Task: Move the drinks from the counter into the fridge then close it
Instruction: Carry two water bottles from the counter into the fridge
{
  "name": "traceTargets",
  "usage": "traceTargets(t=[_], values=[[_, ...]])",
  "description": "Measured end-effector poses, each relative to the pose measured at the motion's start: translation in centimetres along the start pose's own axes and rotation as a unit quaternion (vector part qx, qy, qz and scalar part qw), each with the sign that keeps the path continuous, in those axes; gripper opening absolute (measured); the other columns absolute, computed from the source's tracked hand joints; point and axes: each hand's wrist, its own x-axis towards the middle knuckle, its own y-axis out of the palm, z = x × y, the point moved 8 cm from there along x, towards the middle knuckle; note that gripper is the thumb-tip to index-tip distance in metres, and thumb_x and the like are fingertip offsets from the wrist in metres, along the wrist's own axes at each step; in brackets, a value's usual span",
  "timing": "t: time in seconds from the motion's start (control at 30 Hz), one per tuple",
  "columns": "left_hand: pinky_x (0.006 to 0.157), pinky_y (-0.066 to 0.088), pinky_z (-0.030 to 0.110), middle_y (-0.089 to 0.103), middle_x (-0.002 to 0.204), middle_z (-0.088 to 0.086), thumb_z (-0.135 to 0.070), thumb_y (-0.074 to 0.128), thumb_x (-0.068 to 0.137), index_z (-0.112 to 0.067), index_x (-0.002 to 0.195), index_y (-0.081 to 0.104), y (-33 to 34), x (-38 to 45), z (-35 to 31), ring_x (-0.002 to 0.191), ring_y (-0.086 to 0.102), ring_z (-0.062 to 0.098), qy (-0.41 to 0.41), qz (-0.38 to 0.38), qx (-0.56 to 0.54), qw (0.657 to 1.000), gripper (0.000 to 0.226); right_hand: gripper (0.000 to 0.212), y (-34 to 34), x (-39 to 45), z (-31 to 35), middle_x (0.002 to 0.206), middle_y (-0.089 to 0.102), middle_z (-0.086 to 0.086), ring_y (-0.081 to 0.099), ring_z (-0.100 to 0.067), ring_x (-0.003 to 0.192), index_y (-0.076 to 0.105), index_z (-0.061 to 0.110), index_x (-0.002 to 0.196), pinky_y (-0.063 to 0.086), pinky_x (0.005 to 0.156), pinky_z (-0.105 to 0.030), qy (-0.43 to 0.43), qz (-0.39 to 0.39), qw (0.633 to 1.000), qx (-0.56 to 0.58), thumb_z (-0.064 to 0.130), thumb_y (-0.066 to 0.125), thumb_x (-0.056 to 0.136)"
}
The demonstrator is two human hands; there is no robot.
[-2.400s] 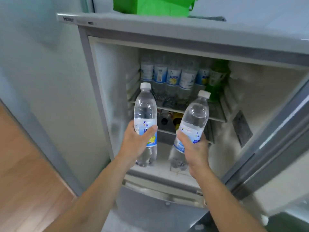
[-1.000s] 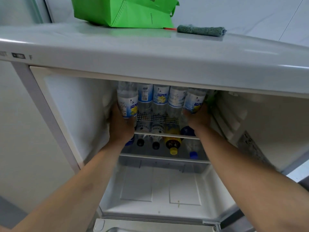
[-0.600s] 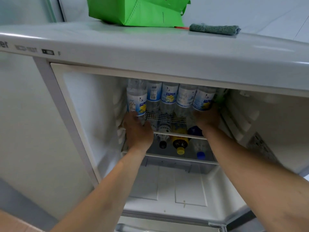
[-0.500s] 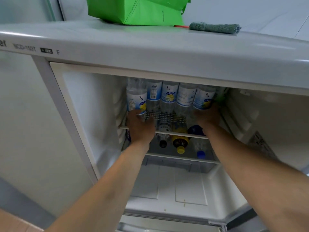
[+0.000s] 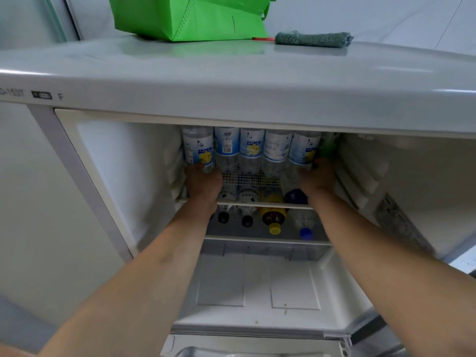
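Note:
The fridge stands open in front of me. Several clear water bottles with blue-and-white labels stand in a row on its upper wire shelf. My left hand grips the base of the leftmost bottle, which stands on the shelf against the left wall. My right hand grips the base of the bottle at the right end of the row. The tops of all the bottles are hidden behind the fridge's top edge.
On the shelf below lie bottles with their caps toward me: two black caps, a yellow cap, a blue cap. A green bag and a grey-green cloth sit on top of the fridge. The bottom compartment holds nothing.
Both hands carried a bottle from in front of the fridge up onto the upper shelf. In the last half second the hands and bottles have barely moved.

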Motion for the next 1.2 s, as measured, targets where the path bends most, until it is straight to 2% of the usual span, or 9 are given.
traceTargets(t=[0.17, 0.23, 0.3, 0.43, 0.5, 0.77, 0.9, 1.07, 1.2], values=[[0.097, 0.053, 0.05, 0.065, 0.116, 0.021, -0.009, 0.064, 0.088, 0.005, 0.12, 0.053, 0.0, -1.1, 0.1, 0.109, 0.063, 0.034, 0.012, 0.017, -0.019, 1.0, 0.037, 0.029, -0.3, 0.2, -0.2, 0.119, 0.065, -0.01, 0.059, -0.02, 0.098, 0.061, 0.011, 0.116, 0.041, 0.07, -0.023, 0.003, 0.002, 0.999, -0.042, 0.023, 0.068, 0.091], [0.082, 0.054, 0.036, 0.068, 0.096, 0.009, -0.007, 0.062, 0.089, -0.008, 0.097, 0.06, -0.2, -1.7, 0.0, 0.096, 0.065, 0.025, 0.028, 0.019, -0.024, 0.999, 0.009, 0.032, -0.4, 0.5, -0.1, 0.122, 0.065, -0.009, 0.062, -0.023, 0.105, 0.061, 0.013, 0.119, 0.048, 0.074, -0.028, 0.011, 0.006, 0.998, -0.058, 0.028, 0.067, 0.092], [0.078, 0.05, 0.031, 0.06, 0.085, -0.007, -0.006, 0.06, 0.089, -0.027, 0.081, 0.052, -0.5, -2.1, 0.2, 0.087, 0.059, 0.016, 0.033, 0.023, -0.01, 0.999, 0.024, 0.034, -0.4, 0.4, 0.0, 0.124, 0.065, -0.009, 0.061, -0.021, 0.104, 0.06, 0.013, 0.122, 0.049, 0.072, -0.026, 0.015, 0.004, 0.998, -0.058, 0.028, 0.067, 0.092], [0.074, 0.056, 0.029, 0.067, 0.106, 0.011, -0.007, 0.056, 0.092, -0.011, 0.111, 0.06, -0.8, -2.7, 0.6, 0.098, 0.065, 0.024, 0.061, 0.063, 0.029, 0.996, 0.02, 0.037, -0.4, -0.5, 0.3, 0.129, 0.063, -0.012, 0.061, -0.024, 0.109, 0.059, 0.011, 0.125, 0.04, 0.074, -0.023, 0.013, -0.014, 0.998, -0.056, 0.024, 0.066, 0.092], [0.088, 0.055, 0.041, 0.064, 0.12, 0.018, -0.007, 0.054, 0.092, -0.007, 0.129, 0.053, -1.0, -2.8, 0.8, 0.11, 0.062, 0.031, 0.057, 0.074, 0.041, 0.995, 0.038, 0.033, -0.5, -1.2, 0.6, 0.129, 0.062, -0.015, 0.06, -0.03, 0.115, 0.059, 0.009, 0.124, 0.039, 0.079, -0.025, -0.001, -0.022, 0.997, -0.077, 0.021, 0.062, 0.093], [0.076, 0.049, 0.011, 0.064, 0.111, -0.012, -0.002, 0.055, 0.089, -0.02, 0.123, 0.059, -1.2, -4.4, 0.6, 0.106, 0.06, 0.011, 0.146, 0.055, -0.011, 0.988, 0.039, 0.041, -0.8, -4.4, 2.5, 0.14, 0.058, -0.008, 0.053, -0.027, 0.127, 0.055, 0.018, 0.137, 0.038, 0.1, -0.029, -0.103, 0.018, 0.992, -0.064, 0.013, 0.051, 0.097], [0.104, 0.049, 0.04, 0.061, 0.132, -0.003, -0.005, 0.056, 0.092, -0.023, 0.135, 0.057, -1.4, -5.8, 2.0, 0.117, 0.059, 0.014, 0.126, 0.071, -0.03, 0.989, 0.046, 0.035, -1.0, -4.5, 2.5, 0.134, 0.061, -0.004, 0.057, -0.023, 0.121, 0.058, 0.024, 0.132, 0.042, 0.094, -0.028, -0.074, 0.049, 0.995, -0.051, 0.019, 0.054, 0.097], [0.098, 0.054, 0.044, 0.061, 0.119, -0.006, -0.003, 0.057, 0.095, -0.033, 0.113, 0.06, -2.2, -6.6, 3.7, 0.109, 0.062, 0.018, 0.075, 0.099, -0.049, 0.991, 0.035, 0.024, -2.9, -5.7, 2.1, 0.111, 0.068, -0.009, 0.063, -0.025, 0.098, 0.067, 0.011, 0.108, 0.049, 0.076, -0.028, -0.067, -0.01, 0.991, -0.112, 0.016, 0.046, 0.097], [0.079, 0.055, 0.035, 0.061, 0.1, -0.009, -0.001, 0.054, 0.094, -0.024, 0.114, 0.061, -2.7, -7.6, 4.6, 0.081, 0.062, 0.004, 0.07, 0.097, -0.038, 0.992, 0.031, 0.022, -4.3, -9.2, 0.6, 0.066, 0.062, 0.014, 0.058, 0.005, 0.062, 0.061, 0.025, 0.073, 0.033, 0.046, -0.013, -0.065, 0.0, 0.997, -0.041, 0.015, 0.054, 0.092]])
